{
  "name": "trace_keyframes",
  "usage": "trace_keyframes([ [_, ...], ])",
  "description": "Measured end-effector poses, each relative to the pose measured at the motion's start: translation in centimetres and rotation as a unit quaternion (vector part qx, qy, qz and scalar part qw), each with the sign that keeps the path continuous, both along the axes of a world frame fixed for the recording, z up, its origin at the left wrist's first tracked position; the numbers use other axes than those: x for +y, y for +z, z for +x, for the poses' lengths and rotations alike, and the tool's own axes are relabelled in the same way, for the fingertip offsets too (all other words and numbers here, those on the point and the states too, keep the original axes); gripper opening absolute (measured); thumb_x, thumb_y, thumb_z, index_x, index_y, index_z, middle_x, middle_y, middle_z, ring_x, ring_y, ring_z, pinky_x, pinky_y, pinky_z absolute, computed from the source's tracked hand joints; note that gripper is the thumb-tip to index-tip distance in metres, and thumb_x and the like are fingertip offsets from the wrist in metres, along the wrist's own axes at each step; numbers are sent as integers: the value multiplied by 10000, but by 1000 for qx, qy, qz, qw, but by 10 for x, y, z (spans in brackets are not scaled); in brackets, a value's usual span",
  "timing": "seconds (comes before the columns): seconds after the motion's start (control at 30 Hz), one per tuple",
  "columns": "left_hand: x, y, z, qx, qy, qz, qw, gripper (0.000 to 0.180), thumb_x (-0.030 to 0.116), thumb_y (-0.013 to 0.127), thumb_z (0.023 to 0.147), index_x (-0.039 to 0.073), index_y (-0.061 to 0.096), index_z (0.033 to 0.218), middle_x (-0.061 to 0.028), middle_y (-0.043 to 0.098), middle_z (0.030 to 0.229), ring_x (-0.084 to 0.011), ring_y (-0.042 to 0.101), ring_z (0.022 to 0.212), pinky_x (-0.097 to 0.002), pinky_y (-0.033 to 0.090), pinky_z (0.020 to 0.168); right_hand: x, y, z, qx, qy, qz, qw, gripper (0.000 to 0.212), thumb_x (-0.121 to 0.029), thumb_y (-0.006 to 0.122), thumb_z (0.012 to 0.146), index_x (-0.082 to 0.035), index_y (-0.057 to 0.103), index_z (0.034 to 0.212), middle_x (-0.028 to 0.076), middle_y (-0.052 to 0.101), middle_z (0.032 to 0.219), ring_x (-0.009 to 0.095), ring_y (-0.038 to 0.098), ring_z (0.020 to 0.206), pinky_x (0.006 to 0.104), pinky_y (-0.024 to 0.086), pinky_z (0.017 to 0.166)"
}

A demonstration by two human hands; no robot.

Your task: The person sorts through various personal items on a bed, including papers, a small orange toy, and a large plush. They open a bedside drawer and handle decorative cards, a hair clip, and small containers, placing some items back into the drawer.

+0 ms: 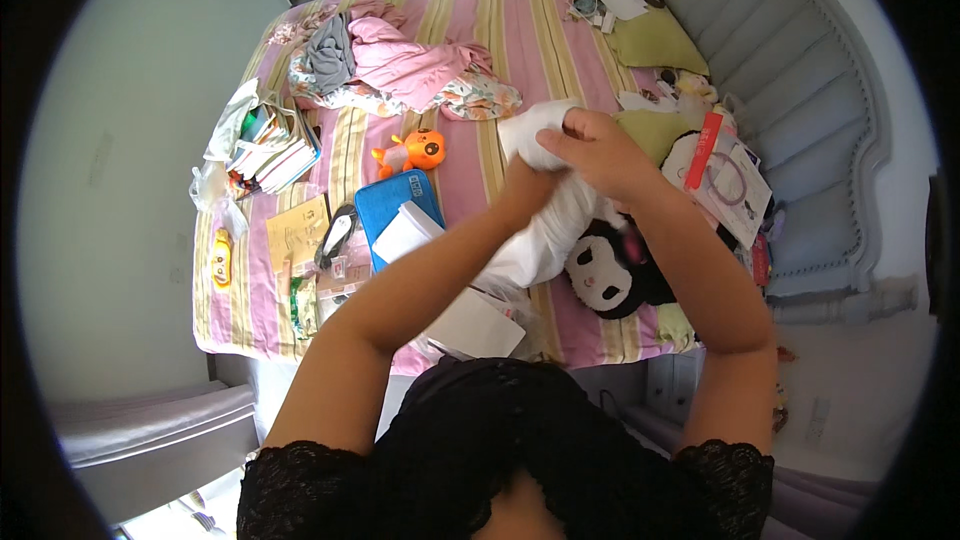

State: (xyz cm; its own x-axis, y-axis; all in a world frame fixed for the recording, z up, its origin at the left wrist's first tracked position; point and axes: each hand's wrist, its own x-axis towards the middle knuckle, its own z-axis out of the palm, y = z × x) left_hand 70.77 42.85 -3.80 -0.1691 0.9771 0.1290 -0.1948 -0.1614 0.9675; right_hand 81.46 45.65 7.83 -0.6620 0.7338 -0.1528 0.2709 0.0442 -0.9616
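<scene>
A white cloth (545,240), perhaps a garment, hangs from my two hands above the bed, its top part bunched or rolled up. My right hand (597,152) is closed on the bunched top, thumb and fingers pinching it. Just below and to the left, my left hand (530,188) grips the same cloth; it is slightly blurred and its fingers are partly hidden. The cloth's lower end hangs down beside a black-and-white plush toy (610,270), and it covers part of the bedding.
On the striped bed (470,20) lie a pink garment (405,60), an orange toy (412,152), a blue pouch (395,200), a stack of books (275,150) and a white box (465,325). A grey padded headboard (800,70) stands at the right.
</scene>
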Motion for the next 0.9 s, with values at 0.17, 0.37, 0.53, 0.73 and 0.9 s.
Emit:
trace_keyframes([
  [0.17, 130, 10, -194, 371, 280, 65, 883, 361, 239, 582, 800, 15, 567, 1083, -138, 642, 958, -248, 624, 843, -380, 485, 748, -8, -31, 62, -2, -93, 95, 991, 340, -164, 595, 846, 27, 537, 1122, 105, 587, 1053, 151, 548, 954, 271, 433, 820],
  [0.37, 190, 126, -360, 400, 280, 75, 870, 703, 394, 625, 788, 54, 369, 1349, -216, 515, 1232, -279, 523, 1107, -354, 410, 915, -35, -147, 192, -57, -269, -123, 954, 330, -91, 584, 862, -2, 523, 1174, 46, 600, 1014, 107, 556, 922, 240, 432, 852],
  [0.53, 225, 25, -396, 619, 115, -154, 761, 445, 375, 578, 851, 50, 588, 1154, -112, 574, 1198, -186, 555, 1045, -297, 415, 893, -50, -237, 215, -123, -315, -231, 912, 402, -132, 672, 786, 23, 543, 1134, 82, 606, 1009, 120, 567, 884, 266, 464, 764],
  [0.73, 117, -204, -198, 402, -180, -239, 865, 281, 49, 603, 821, 50, 583, 1101, -52, 623, 1000, -142, 579, 916, -262, 467, 766, -50, -402, 248, -145, -531, -207, 809, 666, -254, 799, 673, -11, 499, 1216, 125, 546, 1166, 202, 547, 1000, 323, 460, 829],
  [0.9, 13, -235, -56, 200, -183, -306, 913, 386, 151, 669, 805, -14, 560, 1137, -81, 648, 926, -153, 600, 841, -292, 490, 753, -46, -467, 238, 75, -594, -404, 691, 791, -258, 855, 605, -14, 474, 1254, 107, 535, 1204, 225, 533, 1042, 338, 458, 856],
])
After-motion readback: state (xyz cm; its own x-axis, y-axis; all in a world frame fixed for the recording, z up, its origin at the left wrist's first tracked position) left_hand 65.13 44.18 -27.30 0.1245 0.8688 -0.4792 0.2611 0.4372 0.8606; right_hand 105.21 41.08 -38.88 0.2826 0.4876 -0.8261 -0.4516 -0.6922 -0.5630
